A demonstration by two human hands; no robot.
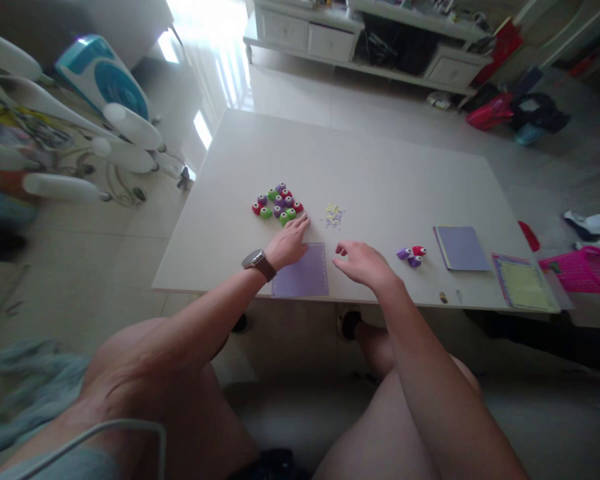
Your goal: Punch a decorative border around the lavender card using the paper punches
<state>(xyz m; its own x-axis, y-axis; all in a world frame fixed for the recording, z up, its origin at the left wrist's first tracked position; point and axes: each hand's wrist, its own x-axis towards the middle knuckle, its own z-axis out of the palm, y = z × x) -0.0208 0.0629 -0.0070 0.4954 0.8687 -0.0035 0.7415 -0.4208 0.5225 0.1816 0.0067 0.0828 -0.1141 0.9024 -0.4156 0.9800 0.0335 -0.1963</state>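
Observation:
My left hand [289,241], with a watch on the wrist, reaches forward with fingers stretched toward a cluster of several small red, green and purple punches [277,203], its fingertips touching or almost touching the nearest one. Below it a purple paper sheet [303,275] lies at the table's near edge. My right hand [363,261] hovers just right of the sheet, fingers loosely curled, holding nothing. A small pile of paper cut-outs [334,215] lies beyond the two hands.
Three more punches [412,254] sit right of my right hand. Further right lie a purple notebook [461,247] and a yellow-green sheet [524,283] at the white table [380,167] corner. A pink basket [587,268] stands right; a fan [103,73] stands left.

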